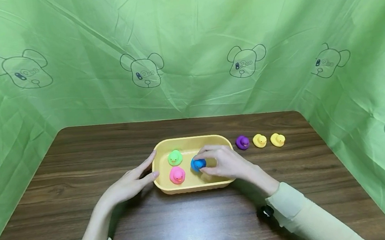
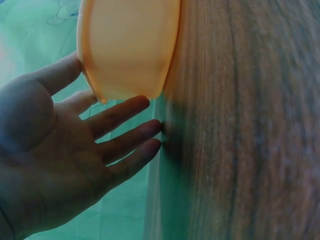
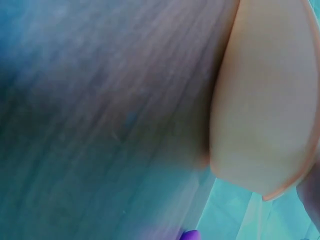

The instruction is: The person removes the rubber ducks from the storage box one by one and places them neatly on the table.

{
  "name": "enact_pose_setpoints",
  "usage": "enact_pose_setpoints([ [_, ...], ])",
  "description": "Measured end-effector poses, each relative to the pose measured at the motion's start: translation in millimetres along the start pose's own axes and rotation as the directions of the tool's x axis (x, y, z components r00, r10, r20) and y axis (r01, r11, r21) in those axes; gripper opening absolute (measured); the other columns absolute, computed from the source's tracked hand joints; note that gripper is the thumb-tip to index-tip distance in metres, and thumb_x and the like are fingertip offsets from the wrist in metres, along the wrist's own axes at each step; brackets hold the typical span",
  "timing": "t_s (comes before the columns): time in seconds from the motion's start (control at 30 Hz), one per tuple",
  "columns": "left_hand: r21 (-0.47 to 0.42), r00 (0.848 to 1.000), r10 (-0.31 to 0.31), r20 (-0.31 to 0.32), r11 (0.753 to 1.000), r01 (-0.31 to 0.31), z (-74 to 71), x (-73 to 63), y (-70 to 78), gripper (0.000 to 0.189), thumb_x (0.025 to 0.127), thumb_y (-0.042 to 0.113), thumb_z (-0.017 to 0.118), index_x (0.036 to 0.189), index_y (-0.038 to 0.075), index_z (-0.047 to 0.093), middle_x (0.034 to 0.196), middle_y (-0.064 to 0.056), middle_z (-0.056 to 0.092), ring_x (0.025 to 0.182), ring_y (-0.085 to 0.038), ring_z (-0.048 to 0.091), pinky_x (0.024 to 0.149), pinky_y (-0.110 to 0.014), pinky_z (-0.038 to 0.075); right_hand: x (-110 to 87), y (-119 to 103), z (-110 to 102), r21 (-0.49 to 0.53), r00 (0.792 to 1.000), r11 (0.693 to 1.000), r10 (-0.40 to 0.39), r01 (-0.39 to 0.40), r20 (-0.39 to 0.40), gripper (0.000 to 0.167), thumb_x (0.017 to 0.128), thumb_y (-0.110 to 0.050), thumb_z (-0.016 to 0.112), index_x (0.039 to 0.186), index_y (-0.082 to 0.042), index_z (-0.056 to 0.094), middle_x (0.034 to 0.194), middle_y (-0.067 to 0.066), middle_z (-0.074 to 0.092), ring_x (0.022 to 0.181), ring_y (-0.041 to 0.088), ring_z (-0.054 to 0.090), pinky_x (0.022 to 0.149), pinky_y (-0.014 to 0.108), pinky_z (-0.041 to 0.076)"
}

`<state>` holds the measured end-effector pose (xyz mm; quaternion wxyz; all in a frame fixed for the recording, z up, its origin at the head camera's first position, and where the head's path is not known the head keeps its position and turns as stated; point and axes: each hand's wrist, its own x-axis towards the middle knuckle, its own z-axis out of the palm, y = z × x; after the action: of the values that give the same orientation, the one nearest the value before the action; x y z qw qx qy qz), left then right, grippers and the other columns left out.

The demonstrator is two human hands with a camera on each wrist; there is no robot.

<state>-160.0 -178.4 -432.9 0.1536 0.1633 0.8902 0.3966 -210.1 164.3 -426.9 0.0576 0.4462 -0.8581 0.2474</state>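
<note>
A yellow plastic tray (image 1: 194, 188) lies on the table, holding a green rubber duck (image 1: 174, 158) and a pink rubber duck (image 1: 177, 175) in its left half. My right hand (image 1: 223, 160) reaches over the tray's right side and pinches a blue rubber duck (image 1: 196, 164) between thumb and fingers, low inside the tray. At the tray's left end, my left hand (image 1: 130, 184) rests its thumb and fingertips against the rim and wall. Its fingers are spread and fairly straight in the left wrist view. The right wrist view shows mainly the tray's outer wall (image 3: 262, 100).
Right of the tray, a purple duck (image 1: 242, 142) and two yellow ducks, one nearer (image 1: 260, 141) and one farther right (image 1: 278, 140), stand in a row. The dark wooden table (image 1: 197, 226) is bordered by green cloth (image 1: 185, 25) at the back and sides.
</note>
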Motion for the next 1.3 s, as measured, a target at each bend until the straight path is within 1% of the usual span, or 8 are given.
enact_pose_setpoints([
  [0.2,0.002,1.000,-0.003,0.005,1.000,0.003,0.2,0.4,0.2,0.073,0.106,0.051,0.051,0.166,0.029,0.016,0.169,-0.014,0.028,0.147,-0.037,0.042,0.115,-0.061,0.037,-1.7,2.5,-8.2,-0.008,0.998,1.000,-0.007,0.006,-0.060,0.031,0.085,-0.019,0.085,0.115,-0.015,0.079,0.112,-0.003,0.074,0.104,0.013,0.071,0.090,0.030,0.059],
  [0.33,-0.004,1.000,-0.007,0.007,1.000,0.007,-0.1,0.0,0.4,0.073,0.106,0.052,0.051,0.166,0.029,0.016,0.169,-0.013,0.027,0.151,-0.040,0.036,0.117,-0.063,0.035,-4.1,3.9,-15.2,-0.004,0.997,1.000,0.002,-0.002,-0.083,0.032,0.084,-0.018,0.085,0.116,-0.015,0.079,0.113,-0.003,0.075,0.106,0.014,0.071,0.089,0.031,0.059],
  [0.83,-0.011,1.000,-0.009,0.002,1.000,0.009,-0.1,-0.4,0.1,0.074,0.105,0.053,0.051,0.166,0.030,0.016,0.170,-0.010,0.026,0.153,-0.039,0.033,0.118,-0.063,0.034,-23.3,13.8,-35.3,0.085,0.990,0.992,0.107,-0.099,-0.097,0.031,0.087,-0.016,0.082,0.118,-0.019,0.078,0.119,-0.009,0.073,0.109,0.009,0.070,0.094,0.032,0.058],
  [0.9,-0.012,1.000,-0.009,0.002,1.000,0.009,-0.1,-0.4,0.1,0.074,0.105,0.053,0.051,0.166,0.030,0.016,0.170,-0.010,0.026,0.152,-0.039,0.034,0.118,-0.062,0.034,-25.4,15.0,-37.5,0.095,0.988,0.991,0.109,-0.099,-0.107,0.031,0.087,-0.015,0.082,0.118,-0.019,0.078,0.119,-0.009,0.073,0.103,0.008,0.069,0.084,0.030,0.058],
  [0.97,-0.011,1.000,-0.009,0.002,1.000,0.009,-0.1,-0.5,0.3,0.074,0.105,0.053,0.051,0.166,0.030,0.016,0.170,-0.010,0.026,0.150,-0.037,0.037,0.117,-0.061,0.035,-27.6,15.7,-40.1,0.104,0.987,0.989,0.117,-0.105,-0.113,0.032,0.087,-0.015,0.082,0.119,-0.018,0.078,0.119,-0.008,0.073,0.083,0.007,0.066,0.070,0.025,0.054],
  [1.1,-0.009,1.000,-0.008,0.002,1.000,0.008,-0.2,-0.5,0.8,0.074,0.106,0.052,0.051,0.166,0.030,0.016,0.170,-0.011,0.027,0.147,-0.035,0.040,0.115,-0.060,0.037,-32.6,16.6,-45.9,0.131,0.982,0.983,0.142,-0.126,-0.123,0.034,0.087,-0.013,0.081,0.120,-0.018,0.077,0.118,-0.006,0.072,0.057,0.010,0.046,0.052,0.019,0.038],
  [1.17,-0.010,1.000,-0.007,0.001,1.000,0.007,-0.2,-0.5,1.1,0.074,0.106,0.052,0.051,0.166,0.029,0.016,0.170,-0.011,0.027,0.149,-0.037,0.038,0.116,-0.061,0.036,-35.2,17.5,-48.7,0.139,0.980,0.982,0.147,-0.129,-0.132,0.034,0.087,-0.012,0.081,0.121,-0.017,0.076,0.118,-0.004,0.072,0.058,0.013,0.050,0.051,0.018,0.038],
  [1.3,-0.013,1.000,-0.006,-0.001,1.000,0.006,0.2,-0.6,0.9,0.074,0.105,0.053,0.051,0.166,0.030,0.016,0.170,-0.011,0.026,0.153,-0.039,0.032,0.118,-0.063,0.033,-41.4,19.3,-53.8,0.161,0.976,0.976,0.170,-0.148,-0.134,0.035,0.088,-0.010,0.080,0.122,-0.017,0.076,0.118,-0.004,0.072,0.078,0.019,0.062,0.056,0.020,0.043],
])
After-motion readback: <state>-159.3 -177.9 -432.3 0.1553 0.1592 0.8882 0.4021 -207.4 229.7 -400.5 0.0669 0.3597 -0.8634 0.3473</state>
